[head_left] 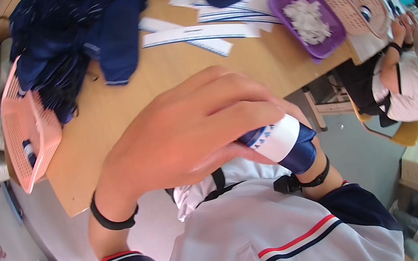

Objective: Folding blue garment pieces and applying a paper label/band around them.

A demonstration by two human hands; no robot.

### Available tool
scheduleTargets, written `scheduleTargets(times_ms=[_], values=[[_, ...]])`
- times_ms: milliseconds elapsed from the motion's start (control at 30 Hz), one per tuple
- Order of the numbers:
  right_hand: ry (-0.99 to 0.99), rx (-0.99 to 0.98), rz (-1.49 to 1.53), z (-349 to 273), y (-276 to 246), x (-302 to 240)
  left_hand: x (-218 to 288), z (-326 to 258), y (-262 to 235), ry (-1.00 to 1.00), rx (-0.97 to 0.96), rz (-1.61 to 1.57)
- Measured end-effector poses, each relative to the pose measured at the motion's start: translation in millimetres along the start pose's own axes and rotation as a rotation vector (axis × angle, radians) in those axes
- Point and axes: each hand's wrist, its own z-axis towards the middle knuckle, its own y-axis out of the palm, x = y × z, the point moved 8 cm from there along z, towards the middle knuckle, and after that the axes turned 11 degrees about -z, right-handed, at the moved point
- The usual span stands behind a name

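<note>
Head view: a person's two hands are raised close under the camera, above the edge of a wooden table (124,117).
Left hand (187,134): large in the foreground, fingers curled together and closed over the top of a rolled navy cloth (295,152); a black band sits on the wrist.
Right hand (295,116): mostly hidden behind the left hand and the roll; I cannot tell how its fingers stand.
Rolled navy cloth: held between the hands near the chest, wrapped by a white paper band (279,138).
Table: navy garments (92,28) heaped at the far left, white paper strips (203,32) beside them.
Baskets: pink basket (27,133) at the left edge; purple tray (312,22) of white bits at the right.
Beyond: another person (411,85) seated to the right.
</note>
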Motion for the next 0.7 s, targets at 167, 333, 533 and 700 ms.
scheduleTargets(times_ms=[167,333,533,700], values=[[-0.027,0.082,0.778,27.7,19.4,-7.7,-4.6,-81.2,-38.9,-0.135,0.376,0.012],[-0.278,-0.020,0.143,47.8,34.5,-44.2,-9.5,-128.2,-47.4,-0.195,0.558,-0.032],[-0.268,-0.064,0.160,66.6,54.4,-39.3,-13.3,-145.4,-51.0,-0.211,0.743,-0.198],[-0.143,-0.038,0.187,68.4,68.2,-33.3,-6.0,-157.4,-65.9,-0.238,0.731,-0.038]])
